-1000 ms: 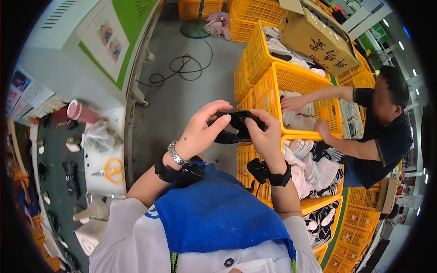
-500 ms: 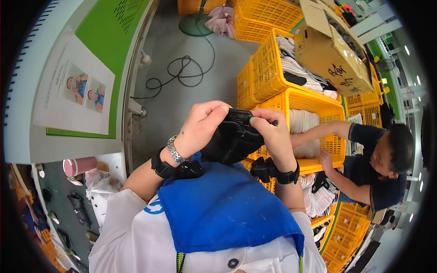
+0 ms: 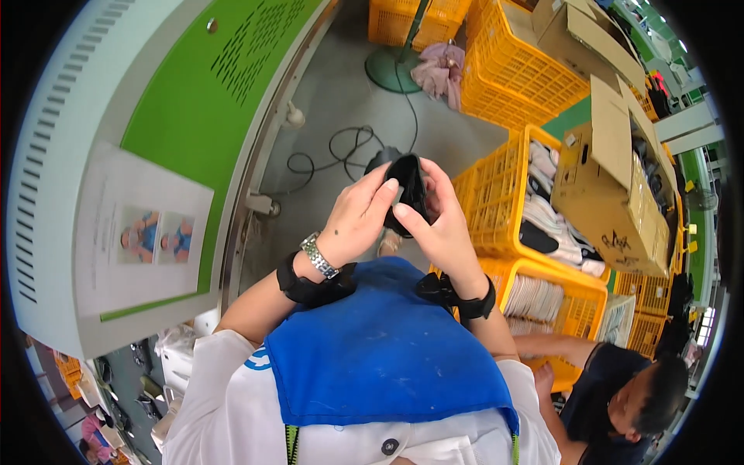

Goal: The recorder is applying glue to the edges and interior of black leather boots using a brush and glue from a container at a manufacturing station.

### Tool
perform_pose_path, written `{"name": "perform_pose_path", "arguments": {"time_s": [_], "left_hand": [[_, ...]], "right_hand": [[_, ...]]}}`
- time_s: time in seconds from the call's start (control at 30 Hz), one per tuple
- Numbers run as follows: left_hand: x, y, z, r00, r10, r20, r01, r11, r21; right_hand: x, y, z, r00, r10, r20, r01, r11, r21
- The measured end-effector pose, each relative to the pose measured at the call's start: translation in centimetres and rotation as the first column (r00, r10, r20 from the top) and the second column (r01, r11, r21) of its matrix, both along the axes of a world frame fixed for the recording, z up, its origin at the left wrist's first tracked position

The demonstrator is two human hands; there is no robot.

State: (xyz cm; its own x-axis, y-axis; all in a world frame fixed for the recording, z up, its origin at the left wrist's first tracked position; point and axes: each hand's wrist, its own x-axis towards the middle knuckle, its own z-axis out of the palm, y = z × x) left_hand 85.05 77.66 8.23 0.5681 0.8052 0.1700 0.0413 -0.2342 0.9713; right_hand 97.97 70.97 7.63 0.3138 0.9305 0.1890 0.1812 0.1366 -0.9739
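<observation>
A black shoe upper (image 3: 405,172) is held up in front of my chest, its dark opening facing me. My left hand (image 3: 355,215) grips its left side, thumb at the edge of the opening. On the other side my right hand (image 3: 439,226) has its fingers wrapped round the back, with the thumb by the near rim. A small greyish patch shows between the thumbs. The far end of the upper is partly hidden behind my hands.
A large white-and-green machine (image 3: 167,116) stands at the left. Yellow crates (image 3: 484,186) with stacked pieces and an open cardboard box (image 3: 612,198) are at the right. A co-worker (image 3: 620,395) bends near the crates. A black cable (image 3: 341,151) lies on the floor.
My hands have turned the shoe upper so its opening shows and it points away from me. The view has swung right-to-left, so crates and co-worker appear lower.
</observation>
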Motion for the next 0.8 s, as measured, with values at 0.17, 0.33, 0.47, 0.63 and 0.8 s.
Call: {"name": "perform_pose_path", "arguments": {"time_s": [0.17, 0.33, 0.47, 0.63, 0.8], "left_hand": [[5.8, 5.0, 1.1, 0.985, 0.163, -0.064, -0.155, 0.981, 0.116], [10.4, 9.2, 1.5, 0.983, 0.176, -0.053, -0.171, 0.982, 0.083], [13.0, 12.5, 1.7, 0.999, 0.040, 0.031, -0.035, 0.990, -0.134], [16.1, 17.1, 1.7, 0.997, -0.044, 0.067, 0.059, 0.966, -0.252], [18.8, 24.4, 2.1, 0.935, -0.356, 0.007, 0.345, 0.902, -0.261]], "right_hand": [[7.5, 4.9, 1.2, 0.985, 0.117, -0.123, -0.138, 0.975, -0.172], [12.6, 8.5, 3.3, 0.997, 0.075, -0.004, -0.075, 0.993, -0.088], [16.0, 11.4, 3.5, 0.977, 0.117, -0.180, -0.133, 0.988, -0.081], [19.4, 15.3, 2.8, 0.939, 0.064, -0.338, -0.143, 0.966, -0.213], [22.7, 20.5, 3.4, 0.943, 0.020, -0.332, -0.106, 0.964, -0.242]]}}
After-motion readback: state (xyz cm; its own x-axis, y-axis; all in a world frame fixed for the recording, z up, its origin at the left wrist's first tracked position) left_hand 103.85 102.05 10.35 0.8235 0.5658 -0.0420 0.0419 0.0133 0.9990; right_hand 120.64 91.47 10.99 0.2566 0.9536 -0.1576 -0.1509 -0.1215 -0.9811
